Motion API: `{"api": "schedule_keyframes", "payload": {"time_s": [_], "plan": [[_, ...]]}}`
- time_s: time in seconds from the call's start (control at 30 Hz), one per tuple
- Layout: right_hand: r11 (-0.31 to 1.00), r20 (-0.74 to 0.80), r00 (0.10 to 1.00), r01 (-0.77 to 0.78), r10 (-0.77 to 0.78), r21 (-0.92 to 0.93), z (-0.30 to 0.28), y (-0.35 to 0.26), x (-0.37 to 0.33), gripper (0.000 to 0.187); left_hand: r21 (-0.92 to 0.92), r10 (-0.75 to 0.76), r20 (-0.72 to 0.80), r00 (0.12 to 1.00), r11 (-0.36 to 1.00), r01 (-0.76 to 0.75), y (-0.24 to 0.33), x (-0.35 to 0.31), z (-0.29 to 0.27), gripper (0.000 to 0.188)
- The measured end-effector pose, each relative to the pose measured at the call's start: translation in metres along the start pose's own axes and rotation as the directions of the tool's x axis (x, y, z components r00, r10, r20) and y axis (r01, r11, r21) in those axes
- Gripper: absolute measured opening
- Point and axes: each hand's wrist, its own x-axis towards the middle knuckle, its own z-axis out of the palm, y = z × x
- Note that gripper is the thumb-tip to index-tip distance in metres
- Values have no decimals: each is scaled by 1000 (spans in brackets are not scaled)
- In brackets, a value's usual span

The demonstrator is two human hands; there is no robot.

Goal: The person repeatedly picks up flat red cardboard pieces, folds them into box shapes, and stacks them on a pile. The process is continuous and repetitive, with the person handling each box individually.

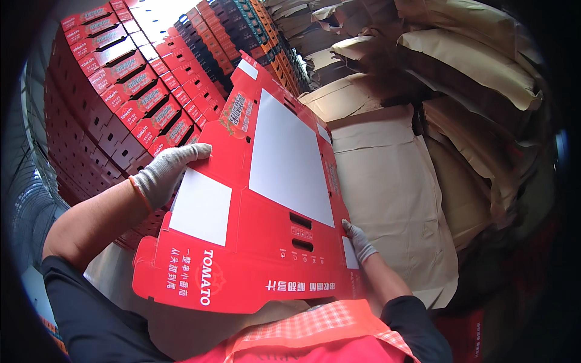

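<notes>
A large red cardboard box blank with white panels and dark handle slots lies unfolded in front of my body. My left hand, in a pale knitted glove, grips its left edge, thumb on top and the other fingers out of sight below. On the opposite edge, my right hand holds the blank near a small white panel. That hand is gloved too, with the thumb on the printed face and most fingers hidden. The blank tilts away from me, its near edge close to my apron.
Tall rows of stacked red boxes rise at the left. Behind them stand dark and orange box stacks. Brown paper-wrapped bundles lie along the right, with more crumpled brown paper piled above them.
</notes>
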Motion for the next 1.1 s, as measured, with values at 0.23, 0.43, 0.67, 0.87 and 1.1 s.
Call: {"api": "schedule_keyframes", "payload": {"time_s": [0.23,0.43,0.67,0.87,1.1], "plan": [[851,-158,957,133,-244,-507,-7,10,16,67,11,21,82,996,1000,-22,4,7,6,40],[599,-228,909,29,-350,-800,12,4,-1,72,58,14,115,993,998,-21,15,8,4,35],[95,324,746,459,-582,-884,91,-8,-107,54,268,157,332,930,930,-253,36,1,51,43],[760,200,820,572,-537,-309,79,-4,-203,60,-193,256,595,762,966,-173,40,6,111,82],[880,1,881,474,-474,-38,20,2,-266,54,38,504,725,469,651,-758,-166,30,214,74]]}}
